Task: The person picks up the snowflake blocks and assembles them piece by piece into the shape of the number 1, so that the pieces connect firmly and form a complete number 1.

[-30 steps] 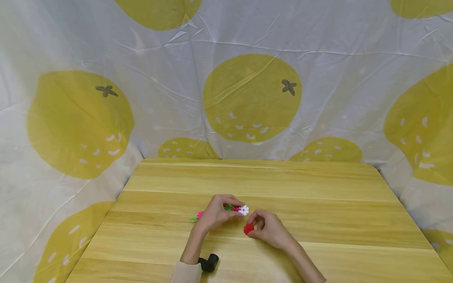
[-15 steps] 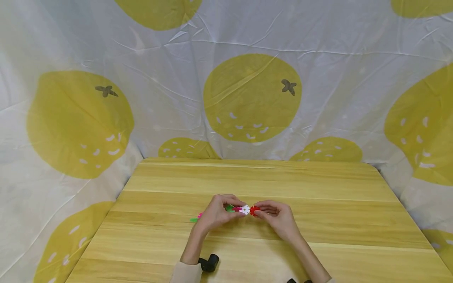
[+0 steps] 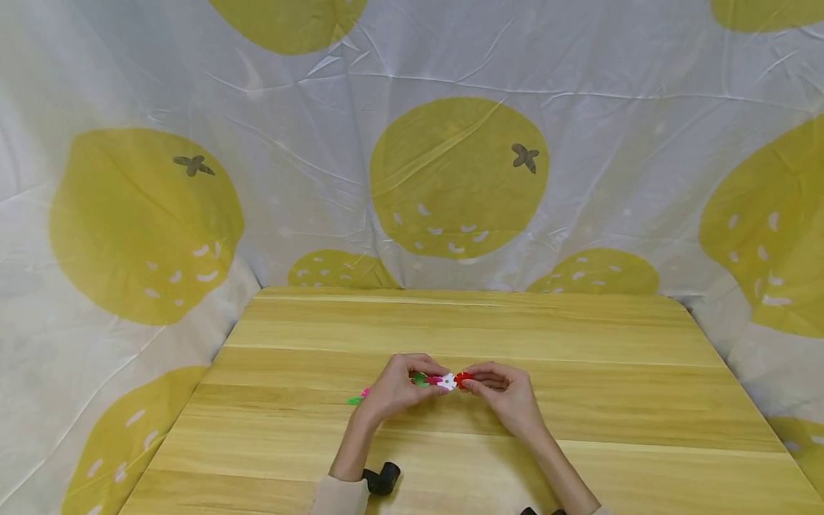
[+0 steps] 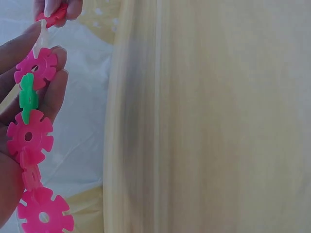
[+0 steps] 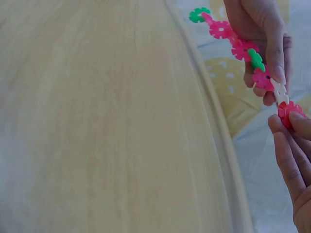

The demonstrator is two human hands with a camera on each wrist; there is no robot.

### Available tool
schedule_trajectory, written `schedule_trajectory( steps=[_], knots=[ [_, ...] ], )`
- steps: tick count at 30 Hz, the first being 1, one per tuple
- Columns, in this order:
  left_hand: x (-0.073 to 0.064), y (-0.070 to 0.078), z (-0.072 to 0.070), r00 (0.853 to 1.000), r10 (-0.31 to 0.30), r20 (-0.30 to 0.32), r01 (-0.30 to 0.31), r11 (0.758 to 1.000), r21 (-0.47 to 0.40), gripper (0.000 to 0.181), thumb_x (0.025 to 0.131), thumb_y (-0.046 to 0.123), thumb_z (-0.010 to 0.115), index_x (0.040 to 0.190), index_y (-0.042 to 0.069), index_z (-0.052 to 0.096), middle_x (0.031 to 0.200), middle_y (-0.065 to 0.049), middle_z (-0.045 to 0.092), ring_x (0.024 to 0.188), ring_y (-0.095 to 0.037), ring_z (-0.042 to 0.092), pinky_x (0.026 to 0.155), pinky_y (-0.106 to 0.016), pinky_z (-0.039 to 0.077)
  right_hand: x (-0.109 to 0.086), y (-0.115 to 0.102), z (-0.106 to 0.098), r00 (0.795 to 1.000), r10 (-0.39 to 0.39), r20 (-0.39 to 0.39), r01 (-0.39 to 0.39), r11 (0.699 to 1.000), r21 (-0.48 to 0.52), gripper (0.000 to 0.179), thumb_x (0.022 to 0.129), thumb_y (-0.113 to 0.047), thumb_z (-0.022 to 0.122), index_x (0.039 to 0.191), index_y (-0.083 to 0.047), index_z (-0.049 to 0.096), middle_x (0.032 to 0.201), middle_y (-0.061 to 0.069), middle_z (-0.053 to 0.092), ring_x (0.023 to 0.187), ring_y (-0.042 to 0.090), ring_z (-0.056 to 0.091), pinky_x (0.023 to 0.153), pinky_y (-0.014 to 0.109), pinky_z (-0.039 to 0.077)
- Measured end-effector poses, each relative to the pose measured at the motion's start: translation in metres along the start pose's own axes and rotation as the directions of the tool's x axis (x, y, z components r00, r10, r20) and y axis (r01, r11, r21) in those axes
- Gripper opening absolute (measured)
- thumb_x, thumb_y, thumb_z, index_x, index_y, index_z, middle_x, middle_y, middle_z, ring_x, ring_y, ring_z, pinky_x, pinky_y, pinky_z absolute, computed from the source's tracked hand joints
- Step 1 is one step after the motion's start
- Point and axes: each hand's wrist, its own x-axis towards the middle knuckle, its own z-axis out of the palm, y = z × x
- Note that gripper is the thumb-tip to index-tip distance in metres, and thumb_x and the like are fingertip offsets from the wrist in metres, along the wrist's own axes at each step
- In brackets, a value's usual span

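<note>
A chain of notched plastic snowflake discs, pink (image 4: pixel 41 130) and green (image 4: pixel 29 97) with a white disc (image 3: pixel 447 382) near its end, runs along my left hand (image 3: pixel 394 390). That hand pinches the chain by the white disc between thumb and fingers. My right hand (image 3: pixel 508 399) pinches a red snowflake disc (image 3: pixel 460 379) by its edge. In the right wrist view the red disc meets the white disc (image 5: pixel 280 92) edge to edge, at an angle; how deep the slots engage cannot be seen. A green disc (image 5: pixel 198 15) forms the chain's far tip.
Both hands are above the wooden table (image 3: pixel 611 357). A black camera mount (image 3: pixel 384 478) sits at the left wrist; part of another dark one shows near the right wrist. A lemon-print cloth (image 3: pixel 309 157) hangs behind and beside the table.
My right hand has moved up and away from me with the red disc, bringing it against the white disc. My left hand has stayed nearly still, holding the chain.
</note>
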Motion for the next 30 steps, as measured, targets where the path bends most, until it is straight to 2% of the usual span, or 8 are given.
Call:
schedule_trajectory(
  steps=[6,13,20,25,30],
  knots=[
    [0.0002,0.0016,0.0014,1.0,0.019,-0.007,-0.019,1.0,-0.011,0.021,0.088,0.018,0.085,0.107,0.013,0.083,0.101,0.002,0.077,0.096,-0.023,0.067,0.078,-0.022,0.053,-0.0004,-0.0005,0.0008,1.0,0.017,-0.012,-0.017,1.0,-0.007,0.018,0.089,-0.005,0.08,0.104,0.002,0.075,0.099,0.024,0.077,0.085,0.011,0.077,0.077,0.031,0.064],
    [0.0002,0.0065,0.0051,0.999,0.033,-0.017,-0.033,0.999,0.004,0.018,0.088,0.016,0.084,0.106,0.012,0.083,0.097,0.003,0.077,0.09,-0.012,0.064,0.075,-0.021,0.051,-0.002,-0.0023,-0.0004,1.0,0.015,0.003,-0.015,1.0,0.01,0.015,0.089,-0.001,0.079,0.103,0.005,0.075,0.099,0.025,0.077,0.084,0.015,0.079,0.076,0.039,0.064],
    [-0.0002,0.0061,0.0061,0.999,0.022,-0.024,-0.022,1.0,0.021,0.019,0.087,0.013,0.084,0.106,0.011,0.083,0.095,0.004,0.076,0.088,-0.012,0.063,0.075,-0.02,0.051,-0.0016,-0.0007,0.001,0.999,0.032,0.011,-0.032,0.999,0.006,0.017,0.088,-0.004,0.08,0.103,0.004,0.075,0.1,0.024,0.078,0.085,0.026,0.079,0.076,0.034,0.064],
    [0.0007,0.0061,0.007,1.0,0.022,0.009,-0.022,0.999,0.034,0.022,0.091,0.018,0.081,0.111,0.01,0.081,0.099,0.002,0.076,0.093,-0.018,0.065,0.078,-0.022,0.051,-0.0016,0.0013,0.0007,0.999,0.04,0.025,-0.04,0.999,-0.009,0.019,0.091,-0.002,0.076,0.109,0.003,0.074,0.104,0.025,0.077,0.089,0.016,0.078,0.078,0.03,0.064],
    [0.0012,0.0086,0.0061,0.999,0.018,0.029,-0.019,0.999,0.037,0.021,0.097,0.019,0.074,0.116,0.013,0.079,0.106,0.003,0.076,0.095,-0.013,0.063,0.079,-0.023,0.051,-0.0004,0.0029,-0.0015,1.0,0.009,0.021,-0.008,0.999,-0.031,0.023,0.093,-0.004,0.076,0.115,0.001,0.074,0.106,0.023,0.077,0.092,0.009,0.076,0.081,0.025,0.062]
  ],
)
